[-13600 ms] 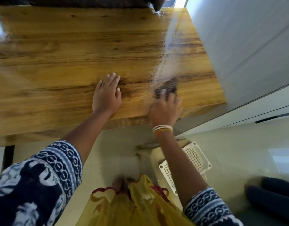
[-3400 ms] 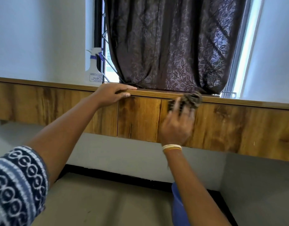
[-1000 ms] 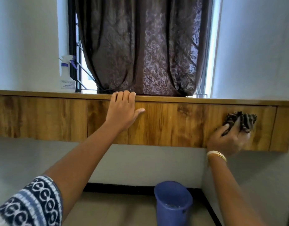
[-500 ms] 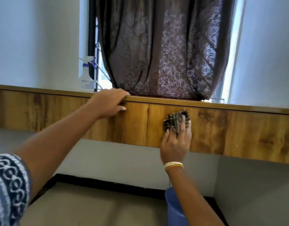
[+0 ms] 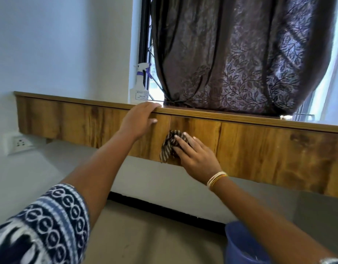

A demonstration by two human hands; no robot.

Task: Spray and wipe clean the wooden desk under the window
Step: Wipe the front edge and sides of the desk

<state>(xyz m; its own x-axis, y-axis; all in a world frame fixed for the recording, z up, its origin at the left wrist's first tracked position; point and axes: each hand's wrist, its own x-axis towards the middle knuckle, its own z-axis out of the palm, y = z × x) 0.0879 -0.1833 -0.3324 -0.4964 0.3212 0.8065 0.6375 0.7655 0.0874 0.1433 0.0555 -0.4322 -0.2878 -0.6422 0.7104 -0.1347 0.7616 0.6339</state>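
At the far left of the frame a wall socket (image 5: 19,143) sits just below the left end of the wooden worktop (image 5: 269,149), whose front panel runs as a long band from middle left, sloping down to the right edge. The spray bottle (image 5: 140,85) stands on top, upper centre, beside the dark curtain (image 5: 240,60). Just below it the left hand (image 5: 138,121) rests on the worktop's top edge, fingers hooked over the lip and holding nothing, seemingly as a brace. Right of it and lower, the right hand (image 5: 194,156) presses the striped cloth (image 5: 169,144) flat against the front panel with straight fingers; its grip is wide, not closed around the cloth. The cloth pokes out up and left of that hand, so the unwiped-looking stretch of panel lies leftward, under the left arm; the panel's long axis suggests a sideways stroke. A blue bucket (image 5: 240,244) stands at lower right.
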